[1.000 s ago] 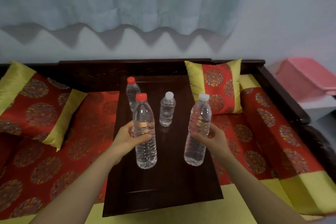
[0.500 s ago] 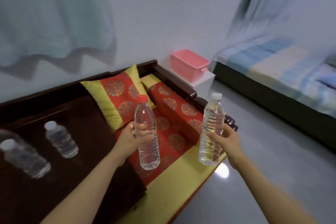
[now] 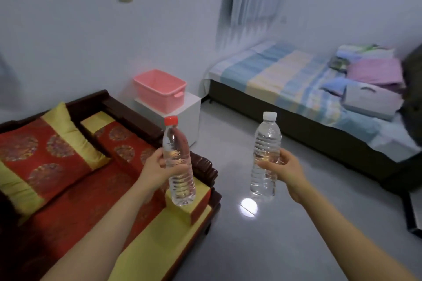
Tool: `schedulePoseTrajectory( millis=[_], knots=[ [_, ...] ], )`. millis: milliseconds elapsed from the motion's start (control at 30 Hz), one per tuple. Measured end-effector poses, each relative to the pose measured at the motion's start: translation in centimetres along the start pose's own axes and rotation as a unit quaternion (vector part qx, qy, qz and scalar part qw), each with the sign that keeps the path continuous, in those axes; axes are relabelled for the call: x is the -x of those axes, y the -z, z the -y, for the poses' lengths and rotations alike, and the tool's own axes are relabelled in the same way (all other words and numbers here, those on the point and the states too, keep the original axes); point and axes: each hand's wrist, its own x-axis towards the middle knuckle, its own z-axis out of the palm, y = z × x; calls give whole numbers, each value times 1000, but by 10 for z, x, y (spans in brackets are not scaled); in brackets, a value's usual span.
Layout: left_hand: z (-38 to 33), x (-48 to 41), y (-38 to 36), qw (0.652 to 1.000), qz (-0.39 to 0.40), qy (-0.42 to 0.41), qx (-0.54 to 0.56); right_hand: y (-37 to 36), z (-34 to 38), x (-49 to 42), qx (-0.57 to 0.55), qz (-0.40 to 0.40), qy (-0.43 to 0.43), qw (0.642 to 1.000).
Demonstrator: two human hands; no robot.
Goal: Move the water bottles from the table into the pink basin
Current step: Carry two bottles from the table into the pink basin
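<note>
My left hand [image 3: 157, 170] grips a clear water bottle with a red cap [image 3: 179, 162], held upright over the right end of the sofa. My right hand [image 3: 283, 170] grips a clear bottle with a white cap [image 3: 266, 155], upright above the grey floor. The pink basin [image 3: 159, 90] stands empty on a small white cabinet [image 3: 182, 112] against the wall, beyond both bottles and a little to the left. The table and the other bottles are out of view.
A dark wooden sofa [image 3: 127, 112] with red and yellow cushions [image 3: 45, 150] fills the lower left. A bed with a striped sheet [image 3: 296, 84] lies to the right, with a grey case [image 3: 370, 98] and folded cloth on it. Glossy grey floor [image 3: 251, 246] stretches between them.
The view has swung right: the table and its bottles left the frame, and the basin and bed came nearer the middle. Both hands still hold their bottles.
</note>
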Motion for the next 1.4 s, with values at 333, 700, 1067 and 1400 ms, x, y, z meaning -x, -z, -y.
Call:
schedulePoseTrajectory(
  millis=[333,700,1067,1400],
  knots=[
    [-7,-140,-116,1000,-5,20,-23,76,-27,-154,-14,-3,-21,1000],
    [-22,-323,-187,998,-48,30,-28,112,-10,-367,-2,61,-14,998],
    [-32,-449,-172,977,-207,53,-25,57,18,-589,13,204,14,979],
    [-31,-549,-108,934,-350,75,-11,-74,70,-745,-3,313,50,949]
  ],
)
